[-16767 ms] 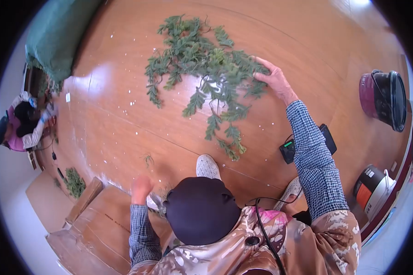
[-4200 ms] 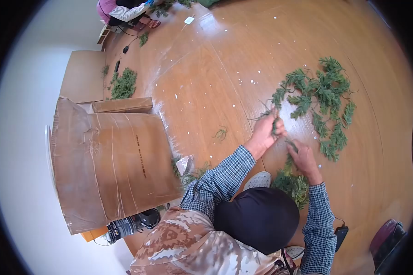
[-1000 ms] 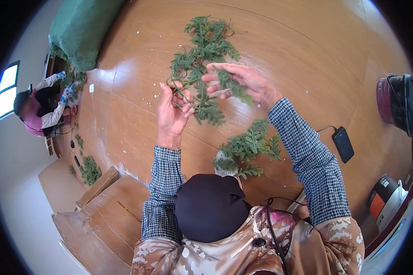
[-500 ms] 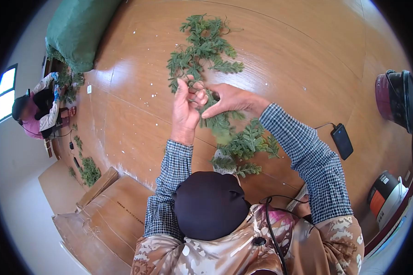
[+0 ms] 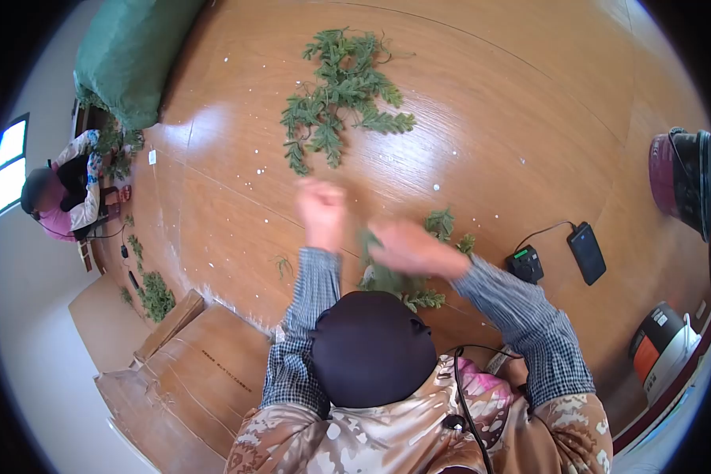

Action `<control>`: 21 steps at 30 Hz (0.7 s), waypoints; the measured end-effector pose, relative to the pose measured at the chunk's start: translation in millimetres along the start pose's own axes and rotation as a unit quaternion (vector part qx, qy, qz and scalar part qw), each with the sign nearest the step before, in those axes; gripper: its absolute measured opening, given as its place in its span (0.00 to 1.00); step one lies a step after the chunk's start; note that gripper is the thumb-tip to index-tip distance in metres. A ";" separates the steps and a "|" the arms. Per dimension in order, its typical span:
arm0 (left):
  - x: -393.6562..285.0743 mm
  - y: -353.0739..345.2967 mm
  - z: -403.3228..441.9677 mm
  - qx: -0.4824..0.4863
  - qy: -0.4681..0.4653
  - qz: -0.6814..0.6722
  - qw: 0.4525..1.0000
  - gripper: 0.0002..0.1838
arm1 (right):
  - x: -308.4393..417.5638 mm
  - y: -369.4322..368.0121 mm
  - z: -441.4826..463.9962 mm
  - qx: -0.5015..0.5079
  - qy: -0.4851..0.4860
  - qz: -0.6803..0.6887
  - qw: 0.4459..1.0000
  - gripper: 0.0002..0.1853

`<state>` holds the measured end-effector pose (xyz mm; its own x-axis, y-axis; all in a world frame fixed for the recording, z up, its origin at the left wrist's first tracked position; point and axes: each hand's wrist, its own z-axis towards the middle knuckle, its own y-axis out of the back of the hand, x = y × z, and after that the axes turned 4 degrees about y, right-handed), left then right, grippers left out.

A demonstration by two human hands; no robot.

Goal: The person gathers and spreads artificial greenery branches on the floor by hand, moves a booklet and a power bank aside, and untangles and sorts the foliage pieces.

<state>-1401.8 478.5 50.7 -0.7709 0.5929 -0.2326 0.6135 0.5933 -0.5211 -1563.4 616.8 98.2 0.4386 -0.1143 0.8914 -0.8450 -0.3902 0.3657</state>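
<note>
My left hand point(image 5: 322, 212) is a closed fist above the floor, slightly blurred; what it holds, if anything, is hidden. Smeared by motion, my right hand point(image 5: 415, 249) has its fingers closed on an artificial evergreen sprig point(image 5: 366, 243), whose blurred green hangs down toward my head. Under and beside that hand lie more evergreen sprigs point(image 5: 440, 223), partly covered by the hand and wrist. Farther out, a loose pile of green evergreen sprigs point(image 5: 344, 87) with curly stems rests on the floor, apart from both hands.
Brown floor point(image 5: 237, 158) carries scattered white specks. A phone point(image 5: 587, 253) is cabled to a small black device point(image 5: 524, 264). Buckets point(image 5: 679, 182) stand at right. Flattened cardboard point(image 5: 205, 363) lies lower left. A green sack point(image 5: 130, 63) is upper left, near another person point(image 5: 71, 189) handling greenery.
Both hands have come apart and drawn back toward me from the far pile. The right hand moved down with a sprig over the nearer sprigs. The black device is now uncovered.
</note>
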 end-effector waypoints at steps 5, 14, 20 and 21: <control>-84.4 50.7 -19.6 -0.040 -0.271 0.223 0.936 0.17 | -15.9 3.0 -49.4 -0.107 -0.045 -0.119 0.986 0.17; -52.7 213.4 -143.6 -0.192 -0.052 0.867 0.458 0.39 | -99.7 90.5 -79.2 -0.044 0.064 -0.041 0.996 0.34; -40.8 230.2 -185.3 -0.130 0.073 0.926 0.346 0.40 | -158.1 179.0 -193.3 -0.113 -0.116 -0.256 0.953 0.21; -47.5 233.6 -182.7 -0.121 0.055 0.908 0.396 0.39 | -158.4 187.0 -207.6 -0.110 -0.145 -0.264 0.947 0.22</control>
<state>-1190.6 688.4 89.9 0.9849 0.1731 0.0006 0.1474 -0.8410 0.5205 -1854.4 751.5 81.0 0.8563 -0.2159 0.4692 -0.5139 -0.2661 0.8155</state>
